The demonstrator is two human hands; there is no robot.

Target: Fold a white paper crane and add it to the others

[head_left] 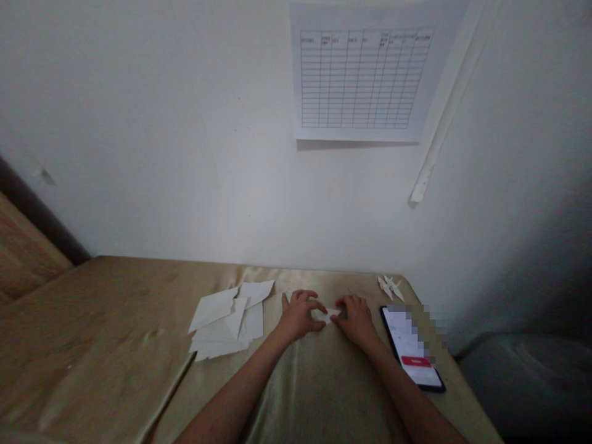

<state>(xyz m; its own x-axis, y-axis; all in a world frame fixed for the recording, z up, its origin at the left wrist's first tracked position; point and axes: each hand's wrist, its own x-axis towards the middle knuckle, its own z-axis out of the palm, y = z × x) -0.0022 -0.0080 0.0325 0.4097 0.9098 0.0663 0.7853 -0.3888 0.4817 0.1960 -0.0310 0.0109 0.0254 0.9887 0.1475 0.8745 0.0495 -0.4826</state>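
Note:
A small folded piece of white paper point(328, 316) lies low over the cloth-covered surface, between my two hands. My left hand point(301, 313) has its thumb and index finger bent round the paper's left side, with the other fingers spread behind. On the right side, my right hand point(357, 316) pinches the paper's edge between thumb and curled fingers. The fingertips hide parts of the paper, so its exact fold cannot be made out. To the left of my left hand lies a loose pile of white paper sheets point(219, 333), some torn at the edges.
A phone point(409, 345) with a lit screen lies right of my right forearm. Small folded paper figures point(391, 288) rest near the back right corner. The brown cloth-covered surface point(115, 333) meets a white wall bearing a printed table sheet point(361, 80). A dark rounded object point(531, 376) stands at right.

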